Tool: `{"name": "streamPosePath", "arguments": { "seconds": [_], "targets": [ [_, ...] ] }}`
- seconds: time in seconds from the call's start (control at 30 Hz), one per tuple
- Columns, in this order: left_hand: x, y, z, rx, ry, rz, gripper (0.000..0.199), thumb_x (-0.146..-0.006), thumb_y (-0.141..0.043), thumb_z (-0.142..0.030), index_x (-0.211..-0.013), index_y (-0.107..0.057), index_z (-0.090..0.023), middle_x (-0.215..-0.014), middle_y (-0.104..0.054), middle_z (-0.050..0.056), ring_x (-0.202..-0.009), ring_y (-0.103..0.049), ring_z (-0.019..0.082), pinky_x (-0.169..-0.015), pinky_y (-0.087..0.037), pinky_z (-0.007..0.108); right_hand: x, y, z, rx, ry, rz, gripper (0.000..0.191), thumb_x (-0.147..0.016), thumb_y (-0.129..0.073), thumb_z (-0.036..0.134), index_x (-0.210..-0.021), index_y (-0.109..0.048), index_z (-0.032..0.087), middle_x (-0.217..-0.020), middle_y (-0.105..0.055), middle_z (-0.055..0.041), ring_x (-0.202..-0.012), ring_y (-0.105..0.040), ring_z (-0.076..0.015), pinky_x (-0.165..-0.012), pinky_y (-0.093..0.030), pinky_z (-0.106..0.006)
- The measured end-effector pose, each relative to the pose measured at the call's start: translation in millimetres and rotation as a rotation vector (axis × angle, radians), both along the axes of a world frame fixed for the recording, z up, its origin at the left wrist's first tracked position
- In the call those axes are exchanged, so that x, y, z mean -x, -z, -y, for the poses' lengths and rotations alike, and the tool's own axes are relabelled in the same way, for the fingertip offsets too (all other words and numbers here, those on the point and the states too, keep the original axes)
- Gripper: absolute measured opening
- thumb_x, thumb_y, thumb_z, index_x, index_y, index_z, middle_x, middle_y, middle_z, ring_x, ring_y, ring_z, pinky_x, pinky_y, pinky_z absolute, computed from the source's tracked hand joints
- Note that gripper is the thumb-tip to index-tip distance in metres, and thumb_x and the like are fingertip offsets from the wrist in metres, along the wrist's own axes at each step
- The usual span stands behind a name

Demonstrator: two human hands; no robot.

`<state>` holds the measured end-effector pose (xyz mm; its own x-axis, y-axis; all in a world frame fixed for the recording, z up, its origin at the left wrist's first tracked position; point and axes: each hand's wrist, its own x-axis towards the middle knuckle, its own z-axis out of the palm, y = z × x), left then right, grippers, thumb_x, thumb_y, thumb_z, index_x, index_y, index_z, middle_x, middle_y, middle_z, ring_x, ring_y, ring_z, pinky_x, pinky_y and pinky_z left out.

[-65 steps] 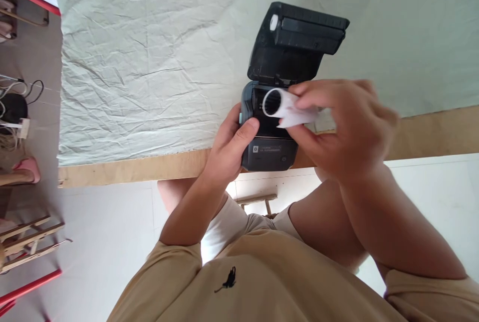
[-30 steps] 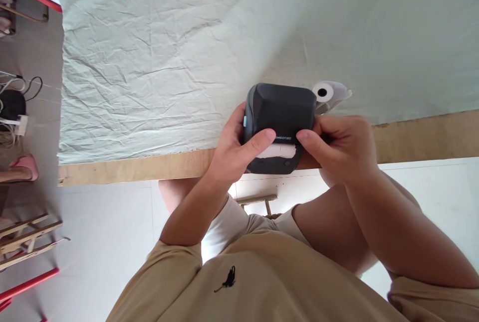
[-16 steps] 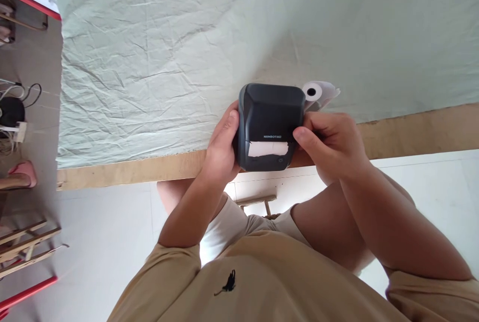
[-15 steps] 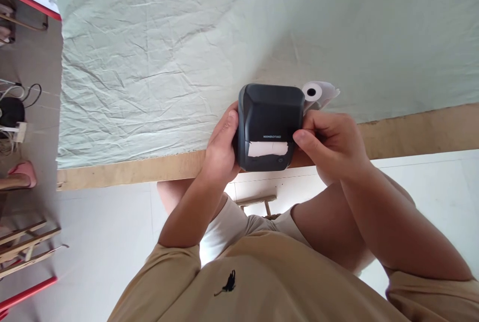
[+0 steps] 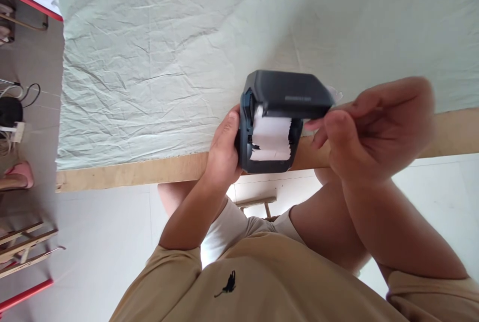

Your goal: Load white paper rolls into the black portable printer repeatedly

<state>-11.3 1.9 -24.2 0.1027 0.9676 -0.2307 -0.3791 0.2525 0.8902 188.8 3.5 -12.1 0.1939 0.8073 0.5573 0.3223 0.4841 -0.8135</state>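
A black label printer (image 5: 245, 137) stands at the front edge of the cloth-covered table with its lid (image 5: 292, 90) raised. White paper (image 5: 271, 135) with ragged edges lies inside it and over its front. My left hand (image 5: 223, 150) grips the printer's left side, thumb on top. At the lid's right front corner, my right hand (image 5: 377, 130) pinches the lid between thumb and fingers; it is blurred by motion. The lid mostly hides a white paper roll (image 5: 336, 93) behind it, of which only a bit shows.
A wrinkled pale green cloth (image 5: 149, 63) covers the table, whose bare wooden edge (image 5: 130, 172) runs along the front. On the left floor are wooden frames (image 5: 26, 247), a red bar (image 5: 26, 294), cables and a person's foot in a pink slipper (image 5: 22, 175).
The printer's lid has swung up, uncovering the paper inside. My right hand has moved up and to the right with the lid's edge. My left hand has stayed on the printer's side.
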Motion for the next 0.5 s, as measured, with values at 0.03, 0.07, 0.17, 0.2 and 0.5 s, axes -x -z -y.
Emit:
{"name": "streamPosePath", "arguments": {
  "seconds": [0.03, 0.07, 0.17, 0.2, 0.5],
  "targets": [
    [-0.2, -0.7, 0.1, -0.024, 0.015, -0.015, 0.046, -0.108, -0.070, -0.072, -0.118, -0.080, -0.028, -0.119, -0.088, 0.007, -0.131, -0.082, 0.034, -0.094, -0.071, 0.040, 3.8, -4.8, -1.7, -0.058, 0.043, -0.002, 0.030, -0.106, -0.080, 0.045, -0.094, -0.056, 0.032, -0.072, -0.068, 0.0047, -0.058, -0.072, -0.0179, -0.047, -0.042, -0.032],
    [-0.4, -1.7, 0.4, -0.052, 0.026, -0.036, 0.046, -0.106, -0.074, -0.071, -0.121, -0.081, -0.028, -0.122, -0.088, 0.007, -0.131, -0.082, 0.034, -0.094, -0.070, 0.040, 6.9, -9.7, -3.5, -0.106, 0.074, 0.024, 0.026, -0.105, -0.080, 0.037, -0.093, -0.058, 0.031, -0.075, -0.073, 0.0036, -0.060, -0.074, -0.0177, -0.048, -0.042, -0.032],
    [0.3, -4.2, 1.8, -0.138, 0.070, -0.097, 0.044, -0.105, -0.078, -0.067, -0.127, -0.082, -0.028, -0.122, -0.089, 0.007, -0.122, -0.084, 0.032, -0.088, -0.069, 0.037, 9.9, -21.9, -8.6, -0.131, 0.075, 0.320, 0.019, -0.101, -0.076, 0.020, -0.090, -0.064, 0.029, -0.073, -0.076, 0.0056, -0.056, -0.066, -0.0134, -0.051, -0.036, -0.031],
    [1.0, -4.5, 2.0, -0.159, 0.083, -0.110, 0.045, -0.107, -0.076, -0.067, -0.130, -0.082, -0.028, -0.121, -0.089, 0.007, -0.118, -0.084, 0.031, -0.087, -0.068, 0.037, 8.8, -24.7, -10.1, -0.124, 0.066, 0.453, 0.018, -0.101, -0.074, 0.019, -0.088, -0.066, 0.028, -0.069, -0.074, 0.0059, -0.053, -0.060, -0.0121, -0.051, -0.032, -0.031],
    [4.4, -7.3, 1.8, -0.157, 0.132, -0.158, 0.052, -0.107, -0.076, -0.070, -0.130, -0.079, -0.024, -0.135, -0.087, 0.009, -0.131, -0.082, 0.032, -0.108, -0.066, 0.041, -14.8, -44.3, -6.9, 0.080, -0.227, 0.759, 0.019, -0.097, -0.075, 0.028, -0.113, -0.084, 0.030, -0.073, -0.074, 0.0030, -0.056, -0.051, -0.0140, -0.053, -0.030, -0.032]
  ]
}}
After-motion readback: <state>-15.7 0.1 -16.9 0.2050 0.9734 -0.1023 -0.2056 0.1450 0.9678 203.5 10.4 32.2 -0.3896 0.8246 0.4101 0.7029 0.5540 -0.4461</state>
